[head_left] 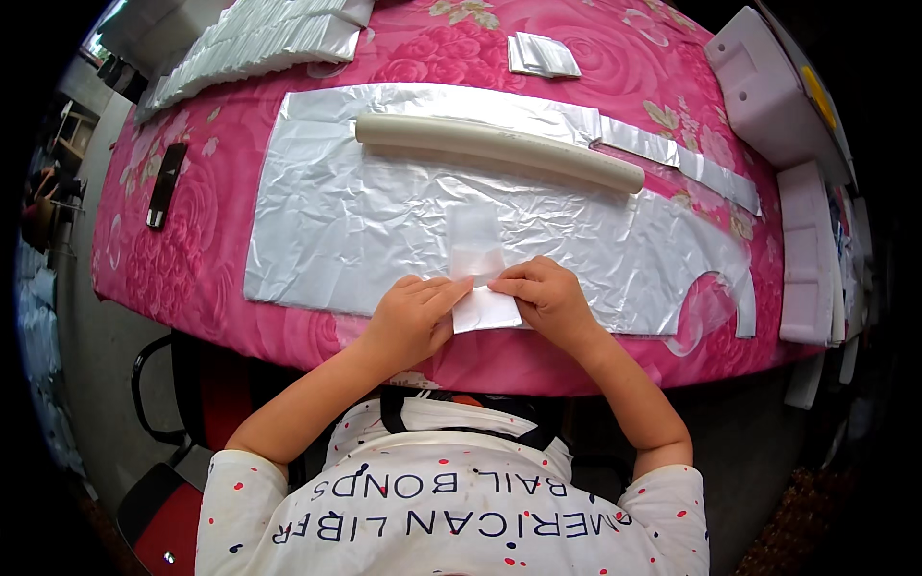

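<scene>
Between my two hands is a small white folded sheet (485, 309), its near end close to the table's front edge. My left hand (415, 314) pinches its left side with thumb and fingers. On the opposite side, my right hand (545, 295) grips the upper right edge, fingers curled. A paler, see-through strip (476, 230) extends from it away from me. Beneath lies a large silvery-white plastic bag (317, 221), flat and creased, with a rounded cut-out and strap-like ends at the right. A long cream-coloured tube (499, 152) rests across the bag, beyond my hands.
A pink flowered tablecloth (230, 259) covers the table. A dark, slim object (167, 186) lies left. Stacked folded white plastic (259, 48) fills the far left; a smaller folded pile (544, 56) sits at the back. White foam boxes (807, 250) stand right. Red-seated chairs (163, 518) are lower left.
</scene>
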Demonstrator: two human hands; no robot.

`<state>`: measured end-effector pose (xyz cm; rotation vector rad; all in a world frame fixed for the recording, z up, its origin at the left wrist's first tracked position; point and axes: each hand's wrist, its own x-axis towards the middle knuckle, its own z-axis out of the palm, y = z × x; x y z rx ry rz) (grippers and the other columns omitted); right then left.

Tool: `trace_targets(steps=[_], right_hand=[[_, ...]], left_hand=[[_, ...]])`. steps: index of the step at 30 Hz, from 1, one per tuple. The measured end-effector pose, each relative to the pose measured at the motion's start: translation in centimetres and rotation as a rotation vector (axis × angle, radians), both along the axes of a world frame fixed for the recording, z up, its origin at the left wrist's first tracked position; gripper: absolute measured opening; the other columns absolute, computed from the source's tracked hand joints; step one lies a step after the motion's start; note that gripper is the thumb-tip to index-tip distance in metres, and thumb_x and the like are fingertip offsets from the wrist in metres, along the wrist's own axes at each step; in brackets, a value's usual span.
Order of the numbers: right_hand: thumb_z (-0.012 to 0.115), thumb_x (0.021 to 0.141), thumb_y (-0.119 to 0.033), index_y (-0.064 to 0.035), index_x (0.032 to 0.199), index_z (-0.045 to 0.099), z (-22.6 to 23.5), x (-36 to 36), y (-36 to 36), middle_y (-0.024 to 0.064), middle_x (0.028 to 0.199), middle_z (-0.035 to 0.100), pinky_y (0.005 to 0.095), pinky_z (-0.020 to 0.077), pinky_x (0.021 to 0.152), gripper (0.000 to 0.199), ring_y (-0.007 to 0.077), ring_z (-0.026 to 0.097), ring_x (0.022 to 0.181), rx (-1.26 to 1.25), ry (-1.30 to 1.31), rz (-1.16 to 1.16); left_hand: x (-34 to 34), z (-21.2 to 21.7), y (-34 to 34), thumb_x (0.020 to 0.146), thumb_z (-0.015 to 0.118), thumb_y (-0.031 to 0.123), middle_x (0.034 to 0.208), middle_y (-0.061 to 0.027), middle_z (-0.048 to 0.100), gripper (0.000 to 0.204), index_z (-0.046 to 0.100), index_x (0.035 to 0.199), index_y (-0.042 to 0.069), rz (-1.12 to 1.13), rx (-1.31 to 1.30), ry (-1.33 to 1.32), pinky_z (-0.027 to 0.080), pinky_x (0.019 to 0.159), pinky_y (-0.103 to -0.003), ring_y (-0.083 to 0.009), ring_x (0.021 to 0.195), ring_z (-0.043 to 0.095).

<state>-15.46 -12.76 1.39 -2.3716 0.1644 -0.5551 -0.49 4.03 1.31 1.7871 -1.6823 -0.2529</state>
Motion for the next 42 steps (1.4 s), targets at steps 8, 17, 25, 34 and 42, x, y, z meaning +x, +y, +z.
trace_targets(steps=[8, 17, 25, 34, 42], right_hand=[[0.062, 0.083, -0.027, 0.0011, 0.075, 0.067, 1.3, 3.3, -1.2, 0.0072, 0.058, 0.06, 0.028, 0.0431, 0.052, 0.029, 0.0117, 0.056, 0.052, 0.322, 0.42, -0.271], [0.062, 0.082, -0.026, -0.0005, 0.064, 0.064, 2.5, 5.3, -3.0, 0.0044, 0.055, 0.059, 0.0251, 0.0437, 0.05, 0.032, 0.0104, 0.057, 0.052, 0.561, 0.762, -0.287], [0.06, 0.081, -0.026, -0.0022, 0.061, 0.065, 2.8, 5.4, -2.8, 0.0075, 0.055, 0.061, 0.029, 0.0467, 0.056, 0.031, 0.0155, 0.06, 0.052, 0.503, 0.758, -0.274], [0.059, 0.08, -0.026, -0.0022, 0.061, 0.066, 2.5, 5.4, -2.8, 0.0084, 0.054, 0.061, 0.0304, 0.0473, 0.057, 0.031, 0.0174, 0.061, 0.052, 0.465, 0.755, -0.285], [0.061, 0.08, -0.025, 0.0008, 0.067, 0.066, 2.6, 5.4, -2.5, 0.0084, 0.056, 0.06, 0.0281, 0.0455, 0.051, 0.03, 0.016, 0.061, 0.052, 0.484, 0.74, -0.303]], left_hand=[[0.7, 1.0, -2.8, 0.081, 0.062, 0.009, 0.072, -0.0138, 0.065, 0.05, 0.044, 0.124, -0.008, 0.369, 0.195, 0.511, 0.048, 0.06, -0.032, -0.0253, 0.062, 0.063], [1.0, 0.5, -3.9, 0.079, 0.065, 0.01, 0.121, -0.0185, 0.049, 0.067, 0.032, 0.135, -0.005, 0.318, 0.015, 0.087, 0.047, 0.081, -0.033, -0.0261, 0.095, 0.056], [-1.5, 0.5, -5.2, 0.076, 0.064, 0.035, 0.138, -0.0193, 0.035, 0.068, 0.044, 0.126, -0.006, 0.237, 0.049, -0.284, 0.027, 0.104, -0.043, -0.0311, 0.127, 0.033], [-2.0, 0.2, -5.4, 0.078, 0.062, 0.042, 0.142, -0.0231, 0.029, 0.075, 0.039, 0.13, -0.007, 0.186, 0.089, -0.311, 0.018, 0.108, -0.048, -0.0355, 0.134, 0.022], [-1.3, -2.1, -6.1, 0.076, 0.058, 0.053, 0.143, -0.0285, 0.02, 0.095, 0.023, 0.135, -0.012, 0.23, 0.175, -0.242, 0.009, 0.111, -0.046, -0.037, 0.137, 0.015]])
